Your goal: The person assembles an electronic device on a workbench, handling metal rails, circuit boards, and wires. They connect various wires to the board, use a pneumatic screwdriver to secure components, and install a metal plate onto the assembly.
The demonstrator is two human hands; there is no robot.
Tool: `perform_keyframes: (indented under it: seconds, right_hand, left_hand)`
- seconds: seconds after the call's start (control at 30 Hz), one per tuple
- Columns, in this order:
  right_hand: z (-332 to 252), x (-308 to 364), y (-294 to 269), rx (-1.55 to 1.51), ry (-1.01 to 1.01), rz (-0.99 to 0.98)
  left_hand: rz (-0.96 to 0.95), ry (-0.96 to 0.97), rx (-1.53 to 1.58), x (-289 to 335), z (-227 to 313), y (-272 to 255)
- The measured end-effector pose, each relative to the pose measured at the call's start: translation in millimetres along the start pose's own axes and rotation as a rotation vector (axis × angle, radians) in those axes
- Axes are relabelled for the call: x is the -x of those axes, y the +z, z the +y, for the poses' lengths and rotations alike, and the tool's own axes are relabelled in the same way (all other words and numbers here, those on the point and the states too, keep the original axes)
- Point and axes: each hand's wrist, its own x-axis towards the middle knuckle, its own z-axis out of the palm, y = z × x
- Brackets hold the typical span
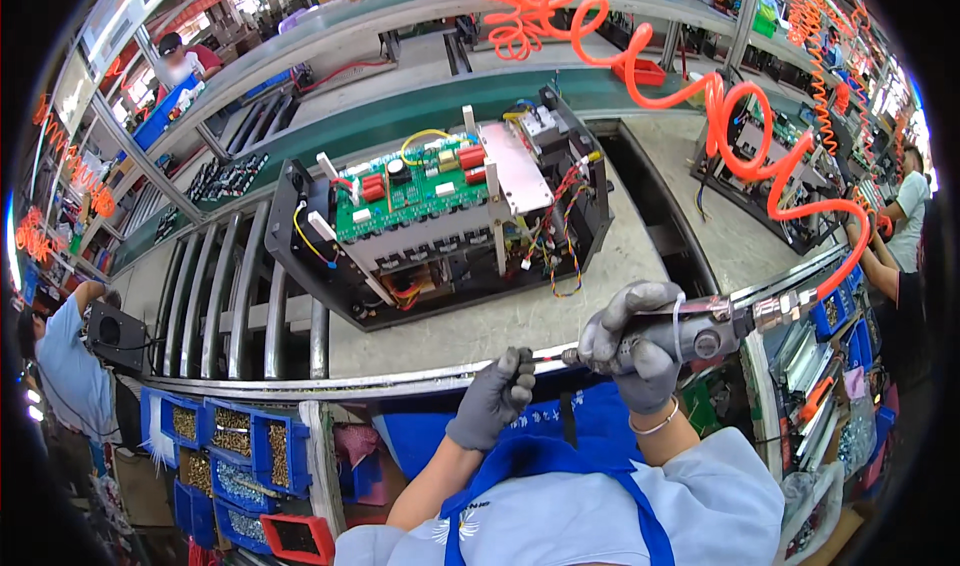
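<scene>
With the right hand [640,341] in a closed grip on the pneumatic screwdriver [690,331] and left hand [495,396] pinching its bit, the open chassis [440,216] on the tabletop [520,316] appears untouched, fastening not yet begun.

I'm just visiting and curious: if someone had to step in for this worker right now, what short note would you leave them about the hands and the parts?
Right hand: gloved, gripping the air screwdriver fed by the orange coiled hose.
Left hand: gloved, pinching at the driver's tip, near the bench edge.
Open black chassis with green circuit board sits on the bench, untouched by either hand.
Blue screw bins are below left.
Done: board sits in the chassis. Whether it is screwed down cannot be seen.
</scene>
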Motion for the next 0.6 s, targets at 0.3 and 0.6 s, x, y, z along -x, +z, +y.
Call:
perform_keyframes:
  seconds: [0.3, 0.6]
  right_hand:
    - [-4, -9, -4, 0.013, -0.092, -0.090]
    - [-11, -19, -9, 0.029, -0.152, -0.179]
  left_hand:
    - [0.054, 0.059, -0.079, 5, 2, 19]
    - [0.103, 0.006, -0.019, -6, 5, 34]
